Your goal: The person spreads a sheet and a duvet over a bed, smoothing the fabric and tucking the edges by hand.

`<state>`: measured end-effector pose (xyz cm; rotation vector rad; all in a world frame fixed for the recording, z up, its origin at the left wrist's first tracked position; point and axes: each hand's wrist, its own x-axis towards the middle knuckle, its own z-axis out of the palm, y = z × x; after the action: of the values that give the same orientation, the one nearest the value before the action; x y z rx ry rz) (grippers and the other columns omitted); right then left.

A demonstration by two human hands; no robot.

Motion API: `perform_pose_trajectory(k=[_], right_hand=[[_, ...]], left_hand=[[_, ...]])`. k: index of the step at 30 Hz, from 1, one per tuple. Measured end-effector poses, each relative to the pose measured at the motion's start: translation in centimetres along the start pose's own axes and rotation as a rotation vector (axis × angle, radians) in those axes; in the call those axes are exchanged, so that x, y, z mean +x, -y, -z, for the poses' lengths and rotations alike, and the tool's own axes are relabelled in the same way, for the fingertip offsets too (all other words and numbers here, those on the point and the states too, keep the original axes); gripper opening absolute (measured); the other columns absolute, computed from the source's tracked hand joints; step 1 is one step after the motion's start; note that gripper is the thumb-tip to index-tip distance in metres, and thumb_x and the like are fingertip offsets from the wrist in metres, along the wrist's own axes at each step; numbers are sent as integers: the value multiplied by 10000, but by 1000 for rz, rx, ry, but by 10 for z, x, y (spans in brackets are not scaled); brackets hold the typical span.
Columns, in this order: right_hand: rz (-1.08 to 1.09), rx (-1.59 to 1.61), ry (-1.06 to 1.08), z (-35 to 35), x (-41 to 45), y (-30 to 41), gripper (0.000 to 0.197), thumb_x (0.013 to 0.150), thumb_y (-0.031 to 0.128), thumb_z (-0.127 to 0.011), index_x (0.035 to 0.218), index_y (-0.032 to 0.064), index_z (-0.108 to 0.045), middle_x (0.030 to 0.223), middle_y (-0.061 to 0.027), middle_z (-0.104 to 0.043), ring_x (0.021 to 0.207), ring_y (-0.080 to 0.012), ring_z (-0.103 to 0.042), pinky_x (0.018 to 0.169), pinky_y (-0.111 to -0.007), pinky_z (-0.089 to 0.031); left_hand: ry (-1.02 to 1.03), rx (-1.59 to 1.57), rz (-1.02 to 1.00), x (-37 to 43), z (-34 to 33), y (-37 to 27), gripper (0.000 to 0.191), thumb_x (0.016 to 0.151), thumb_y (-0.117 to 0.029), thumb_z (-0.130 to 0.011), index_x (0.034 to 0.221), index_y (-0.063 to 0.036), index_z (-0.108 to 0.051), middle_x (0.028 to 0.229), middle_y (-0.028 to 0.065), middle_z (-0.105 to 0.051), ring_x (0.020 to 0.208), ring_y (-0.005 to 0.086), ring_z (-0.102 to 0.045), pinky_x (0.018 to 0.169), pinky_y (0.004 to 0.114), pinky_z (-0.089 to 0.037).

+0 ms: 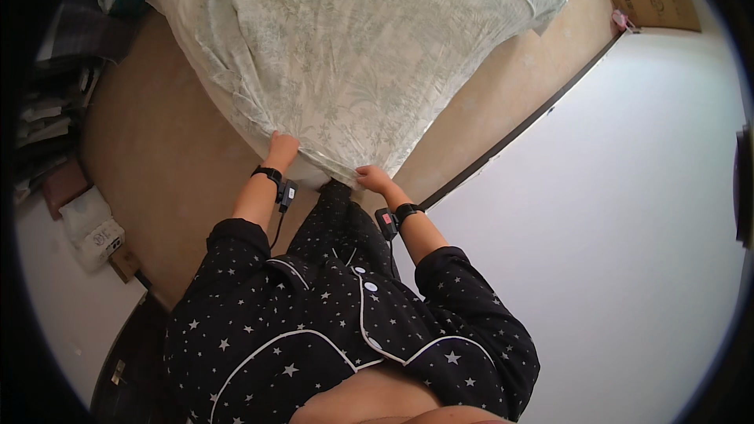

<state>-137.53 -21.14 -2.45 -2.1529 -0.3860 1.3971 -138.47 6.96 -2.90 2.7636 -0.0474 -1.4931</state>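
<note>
A pale green and cream cloth with a leaf pattern (353, 53), like a bed sheet or cover, lies spread over what looks like a bed. Its near edge is gathered in both my hands. My left hand (284, 148) grips the edge at the near left corner, fingers closed over the fabric. To the right, my right hand (373, 178) pinches the same edge, with a short rolled stretch of cloth between the two. Folds run from my left hand up the left side. Each wrist wears a black strap with a small cabled device. What lies under the cloth is mostly hidden.
A white wall (589, 188) with a dark baseboard (518, 123) runs along the right. A cardboard box (657, 6) and a pink item stand at the far right. Stacked clothes or textiles (53, 106) and white packages (94, 229) line the left, beside the tan floor (141, 118).
</note>
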Motion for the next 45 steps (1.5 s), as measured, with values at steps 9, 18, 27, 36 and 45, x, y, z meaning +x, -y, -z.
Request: perform_pose_trajectory(k=[9, 18, 27, 36, 45], right_hand=[[-73, -32, -418, -61, -12, -14, 200, 702, 165, -501, 861, 161, -622, 814, -110, -603, 787, -285, -569, 685, -370, -448], [-107, -292, -255, -130, -11, -19, 218, 719, 124, -467, 882, 84, -606, 919, -147, -586, 870, -324, -548, 739, -393, -442], [-23, -431, -159, -184, 42, -4, 185, 680, 140, -510, 785, 41, -626, 873, -157, -595, 805, -346, -558, 705, -402, -459], [391, -983, 9, -206, 139, 132, 164, 676, 149, -532, 768, 59, -633, 836, -140, -602, 784, -312, -565, 680, -392, -469], [108, -323, -350, -170, 183, 292, 206, 711, 168, -488, 832, 80, -628, 844, -163, -597, 844, -324, -557, 739, -398, -443]], left_hand=[[-586, 30, 101, -76, -84, -22, 88, 698, -49, -495, 775, -53, -538, 797, 91, -517, 790, 274, -513, 568, 343, -492], [31, -362, -49, -110, -162, -34, 258, 700, -108, -500, 945, -93, -580, 933, 121, -580, 901, 291, -532, 725, 397, -437], [-269, -813, -74, -142, -220, 17, 234, 735, -108, -472, 941, -55, -569, 954, 155, -572, 885, 315, -534, 746, 394, -429], [-255, -974, 438, -196, -265, 203, 248, 749, -100, -454, 967, -74, -570, 933, 162, -575, 867, 339, -536, 739, 418, -429], [-313, -873, 242, -132, -269, 295, 228, 735, -150, -479, 892, -30, -592, 911, 166, -585, 789, 332, -558, 678, 407, -441]])
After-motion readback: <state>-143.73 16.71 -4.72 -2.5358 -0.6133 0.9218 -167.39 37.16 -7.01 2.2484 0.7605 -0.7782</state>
